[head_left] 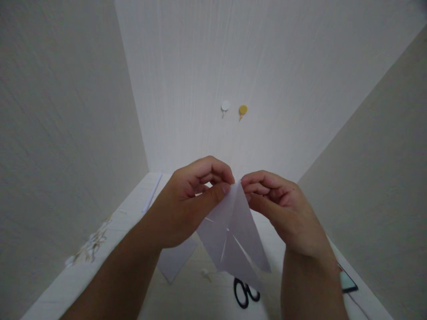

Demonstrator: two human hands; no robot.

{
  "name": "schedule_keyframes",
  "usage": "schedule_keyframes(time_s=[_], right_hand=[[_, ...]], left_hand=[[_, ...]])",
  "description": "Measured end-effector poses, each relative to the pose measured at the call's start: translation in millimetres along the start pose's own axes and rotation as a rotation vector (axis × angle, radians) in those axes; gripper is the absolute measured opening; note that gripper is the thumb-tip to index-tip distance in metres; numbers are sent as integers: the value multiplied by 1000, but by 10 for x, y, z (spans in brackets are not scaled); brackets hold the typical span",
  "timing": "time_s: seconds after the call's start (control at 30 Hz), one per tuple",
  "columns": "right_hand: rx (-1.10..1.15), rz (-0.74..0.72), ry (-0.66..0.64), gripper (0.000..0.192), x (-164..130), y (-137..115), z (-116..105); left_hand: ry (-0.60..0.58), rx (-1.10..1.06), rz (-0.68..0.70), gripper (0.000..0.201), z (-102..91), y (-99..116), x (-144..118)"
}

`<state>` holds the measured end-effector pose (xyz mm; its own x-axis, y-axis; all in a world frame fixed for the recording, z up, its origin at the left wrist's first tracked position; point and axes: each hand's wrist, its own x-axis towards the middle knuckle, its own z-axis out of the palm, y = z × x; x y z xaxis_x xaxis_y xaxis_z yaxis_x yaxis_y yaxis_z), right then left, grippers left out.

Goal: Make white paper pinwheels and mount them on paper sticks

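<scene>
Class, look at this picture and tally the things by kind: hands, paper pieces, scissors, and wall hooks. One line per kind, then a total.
Hands: 2, left hand and right hand, both pinching the folded paper
Paper pieces: 2, folded paper and flat sheet
Scissors: 1
Wall hooks: 2, white hook and yellow hook
Total: 7

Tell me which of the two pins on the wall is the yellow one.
The right-hand pin is yellow; the pin beside it on the left is white. Both sit on the wall above the hands, apart from each other.
</scene>
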<state>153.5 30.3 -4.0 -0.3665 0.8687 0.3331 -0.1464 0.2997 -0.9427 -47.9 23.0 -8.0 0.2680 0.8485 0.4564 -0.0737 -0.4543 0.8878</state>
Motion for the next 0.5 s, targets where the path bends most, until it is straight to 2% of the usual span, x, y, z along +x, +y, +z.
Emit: schedule_keyframes(time_s=[0.17, 0.5], right_hand=[[-7, -23, 4, 11, -12, 8, -28], [-29, -42, 6, 11, -33, -24, -2]], left_hand=[[24, 86, 115, 7, -15, 11, -4], [19, 51, 116, 3, 7, 56, -12]])
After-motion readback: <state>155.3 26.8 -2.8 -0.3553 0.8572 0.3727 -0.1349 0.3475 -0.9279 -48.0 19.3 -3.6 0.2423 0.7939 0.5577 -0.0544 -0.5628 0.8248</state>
